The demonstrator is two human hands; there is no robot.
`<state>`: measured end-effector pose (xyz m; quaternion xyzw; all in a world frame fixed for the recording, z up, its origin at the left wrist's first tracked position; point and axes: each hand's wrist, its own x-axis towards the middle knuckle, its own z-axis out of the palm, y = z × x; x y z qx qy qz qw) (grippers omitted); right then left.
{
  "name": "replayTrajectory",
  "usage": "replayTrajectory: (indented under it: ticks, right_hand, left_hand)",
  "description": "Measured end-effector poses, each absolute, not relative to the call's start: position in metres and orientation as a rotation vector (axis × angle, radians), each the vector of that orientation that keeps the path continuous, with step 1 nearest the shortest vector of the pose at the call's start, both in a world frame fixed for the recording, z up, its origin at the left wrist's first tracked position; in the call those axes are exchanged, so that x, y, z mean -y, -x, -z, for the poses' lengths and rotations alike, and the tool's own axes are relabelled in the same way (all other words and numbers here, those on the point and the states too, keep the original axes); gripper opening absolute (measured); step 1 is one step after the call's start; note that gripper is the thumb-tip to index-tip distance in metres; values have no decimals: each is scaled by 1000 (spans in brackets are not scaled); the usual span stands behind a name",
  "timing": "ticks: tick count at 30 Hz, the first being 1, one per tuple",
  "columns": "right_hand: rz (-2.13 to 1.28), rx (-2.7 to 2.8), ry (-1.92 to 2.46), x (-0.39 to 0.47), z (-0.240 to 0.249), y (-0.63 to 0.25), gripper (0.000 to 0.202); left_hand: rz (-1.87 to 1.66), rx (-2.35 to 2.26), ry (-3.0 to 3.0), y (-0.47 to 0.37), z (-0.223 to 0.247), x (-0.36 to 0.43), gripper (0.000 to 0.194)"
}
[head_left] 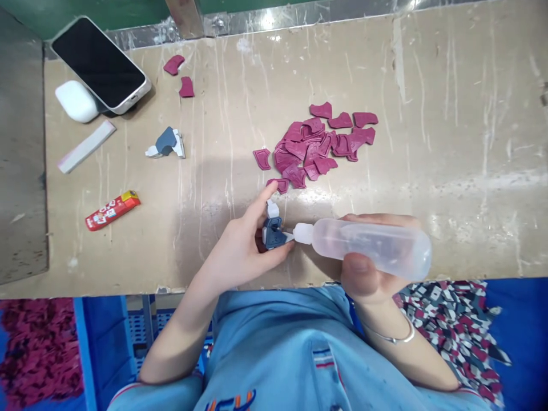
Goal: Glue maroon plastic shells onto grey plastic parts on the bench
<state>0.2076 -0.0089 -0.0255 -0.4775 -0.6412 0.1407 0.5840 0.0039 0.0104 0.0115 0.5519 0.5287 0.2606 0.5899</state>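
Note:
My left hand [244,248] is closed round a small dark blue and white plastic part [273,231] near the table's front edge. In my right hand [368,274] lies a clear squeeze bottle [372,244], held sideways. Its thin nozzle points left and meets the dark blue part. Beyond my hands, a loose pile of maroon plastic pieces [295,151] spreads over the table; one piece is beside my left index fingertip. A similar blue-grey and white part [166,142] rests farther left.
On the table's left are a phone [99,64], a white case [76,101], a pale strip [87,146] and a red packet [112,211]. Two maroon pieces lie behind. Below the edge are a bin of maroon pieces [40,348] and mixed pieces [456,328].

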Motion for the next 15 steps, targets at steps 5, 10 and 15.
replayTrajectory:
  ticks: [5, 10, 15]
  right_hand:
    - [-320, 1463, 1139, 12, 28, -208, 35]
    - [-298, 1479, 1145, 14, 29, -209, 33]
    - [-283, 1480, 1175, 14, 28, -209, 33]
  left_hand:
    - [-630, -1197, -1297, -3, -8, -9, 82]
    - [-669, -1190, -1333, -2, -7, -9, 80]
    - [-668, -1181, -1350, -1, -5, -9, 80]
